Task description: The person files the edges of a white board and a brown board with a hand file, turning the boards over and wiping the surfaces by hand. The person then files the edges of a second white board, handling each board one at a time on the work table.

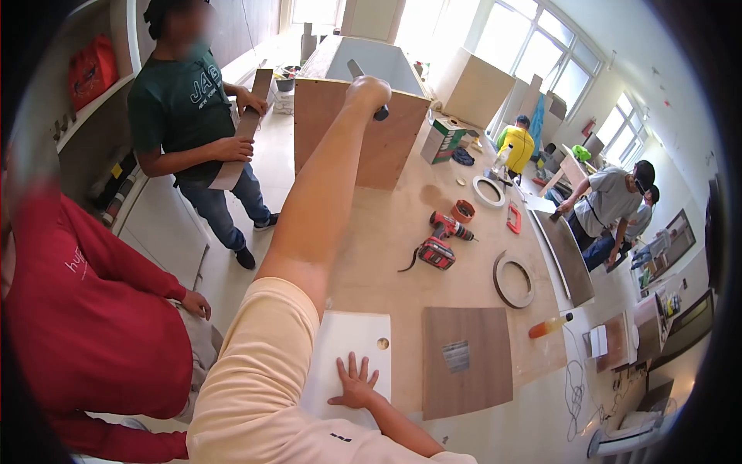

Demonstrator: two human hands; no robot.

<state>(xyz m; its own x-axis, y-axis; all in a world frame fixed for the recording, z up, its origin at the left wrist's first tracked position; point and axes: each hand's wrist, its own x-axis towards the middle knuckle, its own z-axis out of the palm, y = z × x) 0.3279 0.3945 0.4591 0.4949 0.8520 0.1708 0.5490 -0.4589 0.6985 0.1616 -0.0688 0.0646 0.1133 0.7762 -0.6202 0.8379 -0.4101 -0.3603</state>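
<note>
One arm reaches far forward, and its hand, my left hand [368,94], is closed around the dark handle of a tool [380,113] at the top edge of a wooden box [340,131]. The tool's grey end sticks out on the other side of the fist. Low in the view my right hand [356,384] lies flat with fingers spread on a white panel [371,332], below a round hole in it. To the right of that panel is a brown wood-grain board [468,348] with a label.
On the table [386,263] are a red drill [440,241], tape rolls, edging coils [514,280], an orange bottle [550,325] and a green-white carton [443,141]. A person in green holds a strip [243,131] at left; one in red [100,301] stands nearer. Several people work at right.
</note>
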